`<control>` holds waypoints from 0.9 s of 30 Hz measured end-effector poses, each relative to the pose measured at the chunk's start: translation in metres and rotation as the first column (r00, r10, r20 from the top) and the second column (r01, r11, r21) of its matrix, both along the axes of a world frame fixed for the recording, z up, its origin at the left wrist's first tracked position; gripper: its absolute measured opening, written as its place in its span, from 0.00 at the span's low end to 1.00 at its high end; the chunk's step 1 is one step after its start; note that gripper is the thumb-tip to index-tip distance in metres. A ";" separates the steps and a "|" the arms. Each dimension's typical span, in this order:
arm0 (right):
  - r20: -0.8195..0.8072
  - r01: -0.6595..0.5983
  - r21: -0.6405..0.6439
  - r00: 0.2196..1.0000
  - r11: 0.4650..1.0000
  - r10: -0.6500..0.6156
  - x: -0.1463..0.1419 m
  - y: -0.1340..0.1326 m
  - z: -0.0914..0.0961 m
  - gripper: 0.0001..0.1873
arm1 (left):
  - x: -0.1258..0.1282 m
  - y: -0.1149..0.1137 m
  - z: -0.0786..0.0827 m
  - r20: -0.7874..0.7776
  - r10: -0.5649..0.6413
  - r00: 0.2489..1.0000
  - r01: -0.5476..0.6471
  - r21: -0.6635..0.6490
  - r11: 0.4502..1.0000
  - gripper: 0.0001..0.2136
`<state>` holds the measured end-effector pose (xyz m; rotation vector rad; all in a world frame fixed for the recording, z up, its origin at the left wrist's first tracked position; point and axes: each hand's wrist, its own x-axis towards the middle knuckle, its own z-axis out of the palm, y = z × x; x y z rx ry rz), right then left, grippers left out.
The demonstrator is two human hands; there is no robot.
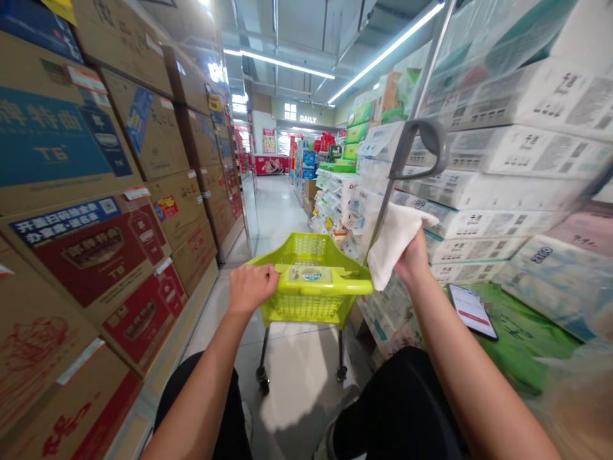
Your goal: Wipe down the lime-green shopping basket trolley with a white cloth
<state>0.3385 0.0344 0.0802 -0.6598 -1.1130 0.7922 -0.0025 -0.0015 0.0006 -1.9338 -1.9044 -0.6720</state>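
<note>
white cloth (pixel 393 239) spreads from the right fingers (pixel 421 240) to the pole (pixel 387 199).

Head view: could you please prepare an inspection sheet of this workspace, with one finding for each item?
Surface: pale tiled floor under the cart.
Things in hand: green basket cart upright on wheels; white cloth hanging beside a gray-handled pole.
Clutter: phone lying on a green package.
Hands: left hand grips the basket's left side; right hand holds the cloth.
Cables: nothing seen.
Surroundings: stacked cartons left, white wrapped packs right, ceiling lights ahead.
</note>
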 end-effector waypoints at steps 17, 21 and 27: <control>0.117 0.275 0.034 0.954 0.961 -0.277 -0.005 0.037 -0.013 0.23 | 0.004 -0.002 0.000 -0.011 0.015 1.000 -0.015 -0.007 1.000 0.26; 0.057 0.243 0.057 0.968 0.968 -0.246 -0.012 0.066 0.009 0.22 | 0.003 -0.002 0.002 -0.006 0.005 1.000 -0.006 -0.011 1.000 0.26; 0.052 0.310 0.310 0.938 0.899 -0.342 -0.021 0.088 0.046 0.19 | -0.002 0.002 0.003 -0.003 -0.005 1.000 0.005 -0.031 1.000 0.24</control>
